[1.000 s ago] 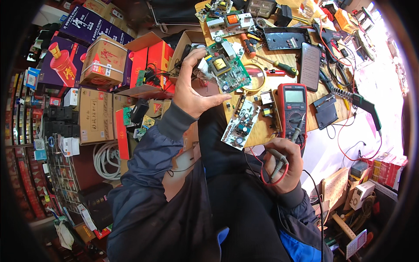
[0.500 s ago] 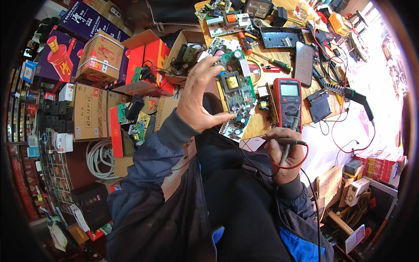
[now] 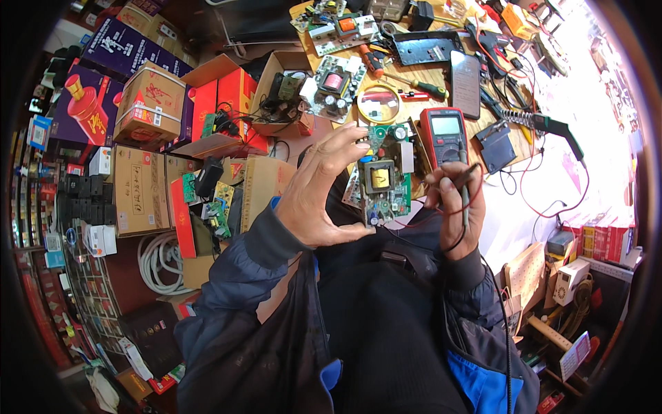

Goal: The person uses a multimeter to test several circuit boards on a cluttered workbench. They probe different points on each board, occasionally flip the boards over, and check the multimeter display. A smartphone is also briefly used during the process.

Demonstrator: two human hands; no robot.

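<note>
Upright before me, a green circuit board (image 3: 403, 181) with a yellow-wrapped transformer is gripped by its edges between the thumb and fingers of my left hand (image 3: 312, 196). My right hand (image 3: 456, 217) is closed around the grey test probes (image 3: 465, 212), their red and black leads looping over it. The probe tips are apart from the board. Just beyond that hand lies a red-and-grey multimeter (image 3: 445, 125) on the bench, its dial partly hidden by a probe. Another white-based circuit board (image 3: 352, 190) shows partly behind the held one.
On the wooden bench lie a magnifying glass (image 3: 380, 93), a green-handled screwdriver (image 3: 432, 89), a phone (image 3: 465, 86), a black tray (image 3: 427, 48) and more circuit boards (image 3: 334, 83). A soldering iron (image 3: 545, 124) is at the right. Cardboard boxes (image 3: 141, 186) stack up at the left.
The board has come down and right, turning more squarely toward me. My right hand has risen a little with the probes, turning them more upright. The whole view has shifted slightly.
</note>
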